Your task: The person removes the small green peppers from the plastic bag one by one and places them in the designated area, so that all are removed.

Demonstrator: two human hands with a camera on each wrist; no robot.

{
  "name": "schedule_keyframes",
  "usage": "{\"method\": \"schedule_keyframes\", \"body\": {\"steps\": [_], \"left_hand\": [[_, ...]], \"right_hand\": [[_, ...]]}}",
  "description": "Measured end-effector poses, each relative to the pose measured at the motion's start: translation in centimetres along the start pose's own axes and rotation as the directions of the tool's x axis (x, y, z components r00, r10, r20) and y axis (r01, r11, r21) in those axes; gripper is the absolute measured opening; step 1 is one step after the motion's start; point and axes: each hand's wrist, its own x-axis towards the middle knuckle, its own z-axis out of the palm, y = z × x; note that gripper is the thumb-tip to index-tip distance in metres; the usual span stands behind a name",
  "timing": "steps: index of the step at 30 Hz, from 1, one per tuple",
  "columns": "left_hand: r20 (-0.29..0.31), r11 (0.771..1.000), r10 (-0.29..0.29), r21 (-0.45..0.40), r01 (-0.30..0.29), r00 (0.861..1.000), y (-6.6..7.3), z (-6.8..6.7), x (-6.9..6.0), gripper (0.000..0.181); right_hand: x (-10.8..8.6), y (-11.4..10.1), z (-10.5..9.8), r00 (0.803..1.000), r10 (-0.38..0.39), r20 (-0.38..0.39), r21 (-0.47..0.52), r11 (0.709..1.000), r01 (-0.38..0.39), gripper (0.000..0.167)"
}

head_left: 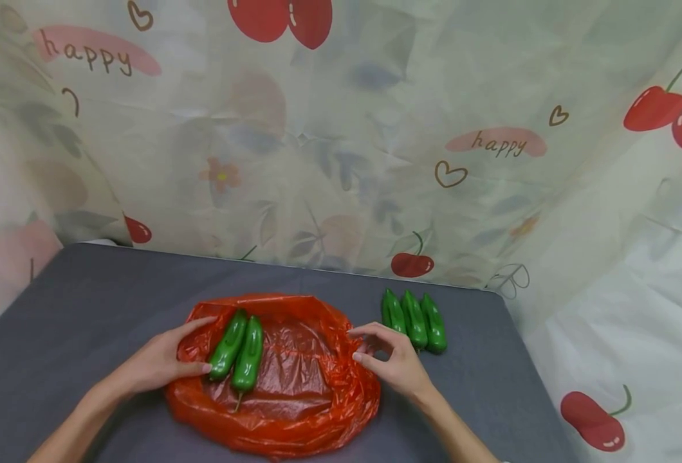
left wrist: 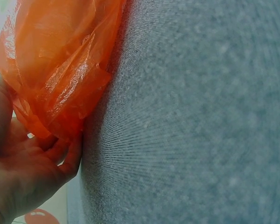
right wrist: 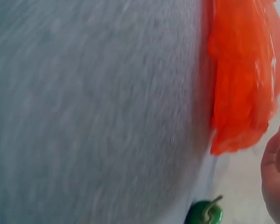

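A red plastic bag [head_left: 294, 434] lies spread open on the table, its rim rolled outward. Two shiny green peppers [head_left: 248, 355] rest side by side in its left part. My left hand [head_left: 157, 355] grips the bag's left rim, thumb tip beside the lower end of the left pepper; the left wrist view has its fingers curled against the orange-red plastic [left wrist: 60, 60]. At the bag's right rim is my right hand [head_left: 396, 361], fingers loosely bent and holding nothing. In the right wrist view, a small gap separates its fingers from the bag [right wrist: 242, 84].
Three more green peppers [head_left: 415, 320] lie in a row on the grey tablecloth [head_left: 480, 379], just beyond my right hand. A printed curtain [head_left: 329, 128] with cherries and hearts hangs behind the table's back edge and along the right side.
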Motion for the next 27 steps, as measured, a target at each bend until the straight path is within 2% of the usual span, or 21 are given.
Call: {"method": "schedule_keyframes", "body": {"steps": [4,8,12,19,27], "left_hand": [[0.005,1.000,-0.004,0.002,0.004,1.000,0.2,0.0,0.1,0.088],[0.003,1.000,-0.006,0.012,0.006,1.000,0.3,0.1,0.2,0.089],[0.003,1.000,-0.005,0.021,0.005,1.000,0.4,0.2,0.3,0.089],[-0.007,1.000,0.007,0.011,-0.007,1.000,0.3,0.3,0.1,0.087],[-0.014,0.999,0.017,0.031,-0.016,1.000,0.2,0.0,-0.1,0.087]], "right_hand": [[0.3,-0.2,1.0,0.999,-0.044,0.029,0.019,0.999,0.043,0.030],[0.5,-0.3,1.9,0.997,-0.055,0.050,0.034,0.998,0.054,0.030],[0.6,-0.6,2.6,0.997,-0.031,0.073,0.048,0.998,0.028,0.031],[1.1,-1.6,4.2,0.991,0.056,0.122,0.059,0.996,-0.064,0.035],[2.0,-2.1,5.9,0.989,0.075,0.127,0.054,0.995,-0.082,0.037]]}}
